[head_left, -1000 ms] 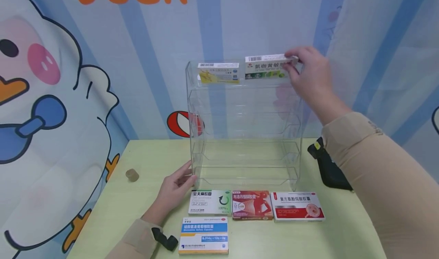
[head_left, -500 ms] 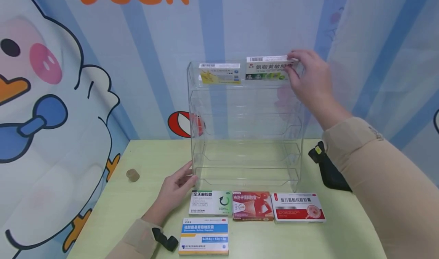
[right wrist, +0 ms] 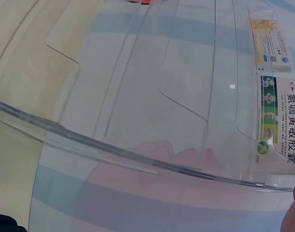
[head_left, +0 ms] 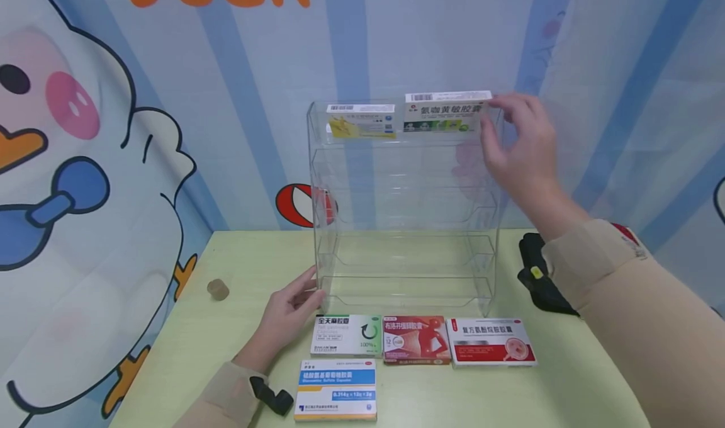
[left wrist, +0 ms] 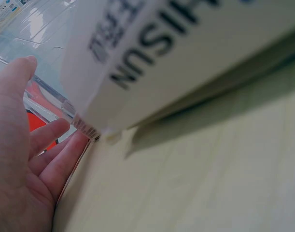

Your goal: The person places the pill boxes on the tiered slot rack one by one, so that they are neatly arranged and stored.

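A clear acrylic display rack [head_left: 404,277] stands on the table. My left hand [head_left: 286,311] rests at its lower left side, thumb and fingers spread apart in the left wrist view. On the top tier sits a yellow-and-white medicine box [head_left: 361,124]. To its right stands a white-and-green medicine box [head_left: 444,112], upright. My right hand [head_left: 523,141] is beside the right end of this box, thumb and index finger apart. The right wrist view shows only a bit of the hand at its lower right edge.
Before the rack lie a white-and-green box [head_left: 347,335], a red-orange box [head_left: 416,340] and a white-and-red box [head_left: 491,342]. A blue-and-white box [head_left: 336,390] lies nearer. A small brown cylinder [head_left: 218,289] stands left; a black pouch-like item [head_left: 546,289] lies right.
My right hand has let go of the white-and-green box on the top tier and moved slightly right, its fingers parting. The left hand has stayed put.
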Motion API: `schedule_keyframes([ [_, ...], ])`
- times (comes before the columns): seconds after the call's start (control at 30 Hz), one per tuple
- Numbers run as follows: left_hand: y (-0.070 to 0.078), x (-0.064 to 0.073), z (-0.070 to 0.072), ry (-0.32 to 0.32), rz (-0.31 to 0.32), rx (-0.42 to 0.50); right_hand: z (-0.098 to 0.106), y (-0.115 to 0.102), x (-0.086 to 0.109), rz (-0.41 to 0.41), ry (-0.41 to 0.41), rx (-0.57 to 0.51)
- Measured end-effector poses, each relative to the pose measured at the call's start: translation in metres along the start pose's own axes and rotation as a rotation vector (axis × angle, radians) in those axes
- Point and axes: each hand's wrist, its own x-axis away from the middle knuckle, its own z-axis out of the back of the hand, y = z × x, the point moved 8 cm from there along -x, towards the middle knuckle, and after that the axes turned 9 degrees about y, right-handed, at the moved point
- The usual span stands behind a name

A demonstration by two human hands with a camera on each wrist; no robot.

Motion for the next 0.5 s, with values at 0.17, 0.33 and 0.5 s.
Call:
schedule_keyframes([
  [0.17, 0.000, 0.000, 0.000, -0.005, 0.007, 0.003, 0.004, -0.003, 0.015, 0.028, -0.018, -0.016],
  [0.33, 0.000, 0.000, 0.000, -0.001, 0.012, 0.007, 0.006, -0.003, 0.034, 0.039, -0.061, -0.005],
  [0.5, -0.001, 0.000, 0.000, -0.001, 0.008, 0.003, 0.007, -0.001, 0.056, 0.035, -0.112, 0.022],
])
